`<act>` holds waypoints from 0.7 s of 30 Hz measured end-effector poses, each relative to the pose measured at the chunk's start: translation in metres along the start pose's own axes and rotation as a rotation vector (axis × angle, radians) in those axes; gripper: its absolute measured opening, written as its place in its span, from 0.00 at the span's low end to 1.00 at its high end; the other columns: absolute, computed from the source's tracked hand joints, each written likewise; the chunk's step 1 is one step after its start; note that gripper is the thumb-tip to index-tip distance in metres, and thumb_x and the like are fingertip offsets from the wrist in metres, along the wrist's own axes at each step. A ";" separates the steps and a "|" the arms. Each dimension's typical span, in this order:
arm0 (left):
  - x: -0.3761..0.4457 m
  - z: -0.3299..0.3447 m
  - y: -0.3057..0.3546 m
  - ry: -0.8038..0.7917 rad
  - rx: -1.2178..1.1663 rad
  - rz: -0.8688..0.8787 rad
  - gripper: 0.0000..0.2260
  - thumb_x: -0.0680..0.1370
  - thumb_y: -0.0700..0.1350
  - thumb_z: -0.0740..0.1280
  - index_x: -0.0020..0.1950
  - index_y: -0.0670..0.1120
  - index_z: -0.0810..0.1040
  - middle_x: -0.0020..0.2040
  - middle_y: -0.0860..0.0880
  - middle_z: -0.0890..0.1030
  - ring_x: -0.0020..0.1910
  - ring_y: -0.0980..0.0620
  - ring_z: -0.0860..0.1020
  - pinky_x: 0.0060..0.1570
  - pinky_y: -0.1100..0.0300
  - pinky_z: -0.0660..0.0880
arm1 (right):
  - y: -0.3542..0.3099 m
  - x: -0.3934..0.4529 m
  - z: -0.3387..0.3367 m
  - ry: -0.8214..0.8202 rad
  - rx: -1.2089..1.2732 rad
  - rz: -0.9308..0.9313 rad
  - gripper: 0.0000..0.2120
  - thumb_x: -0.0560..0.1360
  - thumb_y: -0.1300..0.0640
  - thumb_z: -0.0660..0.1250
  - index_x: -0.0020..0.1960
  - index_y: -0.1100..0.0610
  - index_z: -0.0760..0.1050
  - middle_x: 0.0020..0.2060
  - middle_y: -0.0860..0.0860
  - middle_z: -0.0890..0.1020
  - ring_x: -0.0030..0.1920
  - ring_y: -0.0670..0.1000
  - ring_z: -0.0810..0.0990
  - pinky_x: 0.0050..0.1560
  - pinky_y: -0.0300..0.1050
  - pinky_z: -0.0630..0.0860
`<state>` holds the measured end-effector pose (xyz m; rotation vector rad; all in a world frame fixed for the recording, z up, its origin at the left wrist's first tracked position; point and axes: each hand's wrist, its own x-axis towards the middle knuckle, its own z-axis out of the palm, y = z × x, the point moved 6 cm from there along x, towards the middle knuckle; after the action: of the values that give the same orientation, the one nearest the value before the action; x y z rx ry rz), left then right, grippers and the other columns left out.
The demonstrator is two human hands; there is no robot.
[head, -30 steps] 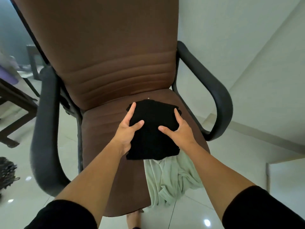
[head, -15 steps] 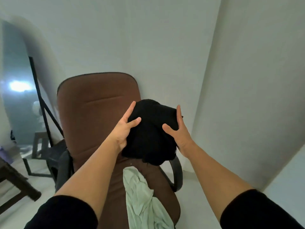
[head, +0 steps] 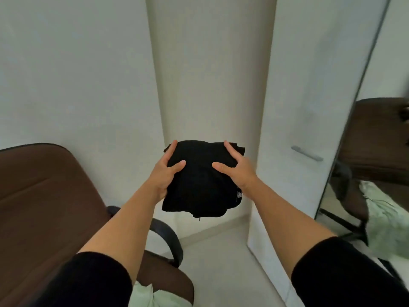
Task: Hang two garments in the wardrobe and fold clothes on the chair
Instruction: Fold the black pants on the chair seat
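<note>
Black bundle (head: 202,180) lifted off chair (head: 44,207), now held in air facing wardrobe (head: 305,129); left hand (head: 164,173) and right hand (head: 238,171) clamp its sides, thumbs on top; keep level, support sagging underside; green cloth (head: 141,295) waits on seat.

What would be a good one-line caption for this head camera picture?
Both hands, left and right, hold a folded black garment in the air between a brown chair and a white wardrobe.
</note>
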<state>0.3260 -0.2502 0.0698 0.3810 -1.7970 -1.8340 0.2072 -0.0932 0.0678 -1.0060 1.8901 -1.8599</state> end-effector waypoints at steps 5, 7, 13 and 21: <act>-0.011 0.106 -0.020 -0.250 -0.004 -0.065 0.28 0.79 0.39 0.63 0.73 0.61 0.60 0.56 0.59 0.72 0.53 0.58 0.75 0.47 0.62 0.76 | 0.008 -0.076 -0.094 0.246 -0.083 0.079 0.37 0.70 0.54 0.74 0.74 0.44 0.60 0.67 0.49 0.70 0.63 0.51 0.72 0.64 0.46 0.72; -0.023 0.147 -0.028 -0.349 -0.015 -0.083 0.28 0.79 0.39 0.63 0.73 0.61 0.60 0.58 0.57 0.71 0.54 0.55 0.75 0.48 0.60 0.77 | 0.008 -0.111 -0.128 0.346 -0.121 0.110 0.36 0.71 0.54 0.73 0.74 0.45 0.60 0.66 0.48 0.70 0.61 0.49 0.72 0.60 0.42 0.72; -0.064 0.277 -0.045 -0.625 -0.007 -0.110 0.28 0.79 0.41 0.64 0.73 0.63 0.60 0.62 0.55 0.69 0.54 0.57 0.74 0.46 0.63 0.76 | 0.001 -0.216 -0.225 0.620 -0.241 0.184 0.36 0.71 0.54 0.73 0.74 0.44 0.60 0.62 0.47 0.73 0.59 0.46 0.72 0.61 0.39 0.69; -0.149 0.453 -0.079 -0.916 0.010 -0.219 0.38 0.77 0.43 0.67 0.76 0.60 0.46 0.73 0.50 0.64 0.63 0.49 0.72 0.56 0.53 0.76 | 0.004 -0.370 -0.345 0.911 -0.238 0.309 0.36 0.71 0.55 0.73 0.74 0.43 0.60 0.63 0.47 0.72 0.58 0.45 0.72 0.55 0.37 0.69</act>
<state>0.1835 0.2066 -0.0009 -0.3525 -2.4003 -2.3750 0.2416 0.4082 0.0091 0.1844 2.5893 -2.0987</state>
